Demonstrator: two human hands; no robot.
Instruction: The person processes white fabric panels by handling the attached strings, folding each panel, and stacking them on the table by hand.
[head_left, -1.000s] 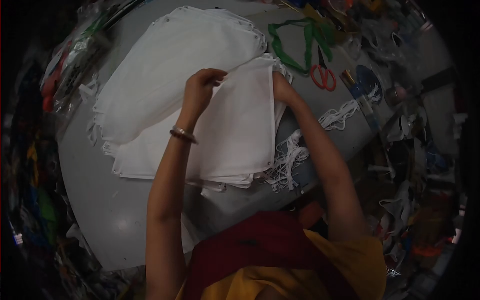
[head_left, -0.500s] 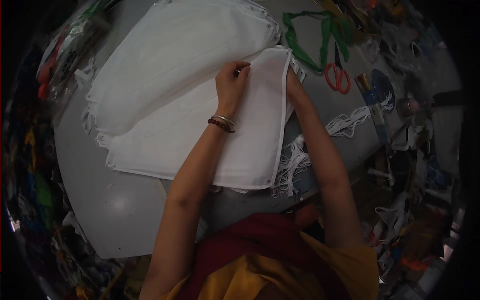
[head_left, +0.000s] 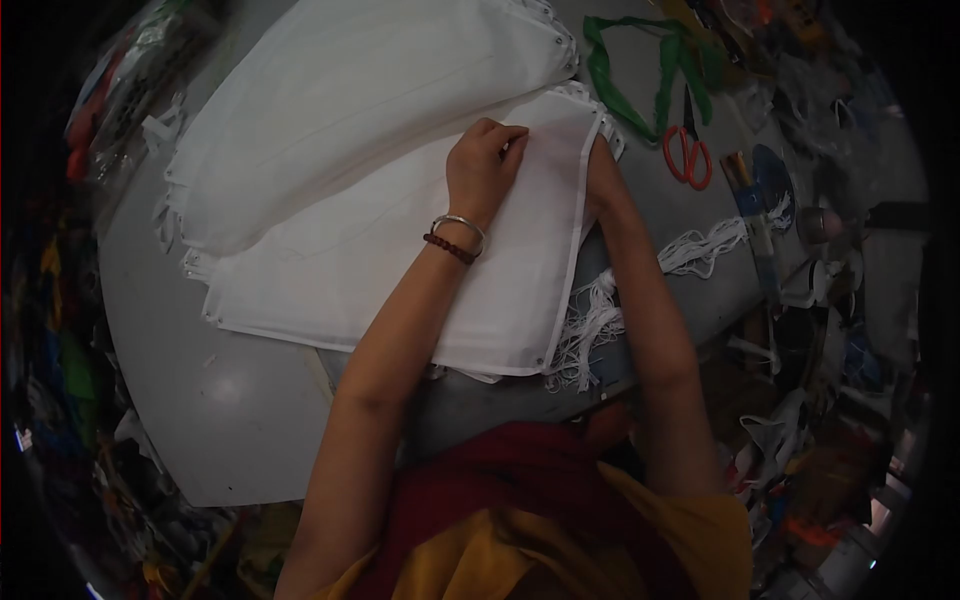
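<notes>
A stack of white cloth sheets (head_left: pixel 520 280) with hemmed edges and metal eyelets at the corners lies in front of me. On its upper part, my left hand (head_left: pixel 485 170) is closed, thumb and fingertips pinched together against the top sheet. Whether cloth is caught in that pinch cannot be seen. My right hand (head_left: pixel 598 178) reaches in under the right edge of the top sheet; the cloth covers its fingers. A second white cloth pile (head_left: pixel 350 120), folded over, lies behind and to the left.
Red-handled scissors (head_left: pixel 688 160) and a green strip (head_left: pixel 660 85) lie at the back right of the grey table (head_left: pixel 230 420). Bundles of white string (head_left: pixel 600 320) sit beside my right forearm. Plastic bags and mixed clutter (head_left: pixel 800 420) surround the table.
The view has shifted slightly. My left hand has slid a little rightward over the cloth, still pinched. My right hand stays under the sheet's edge.
</notes>
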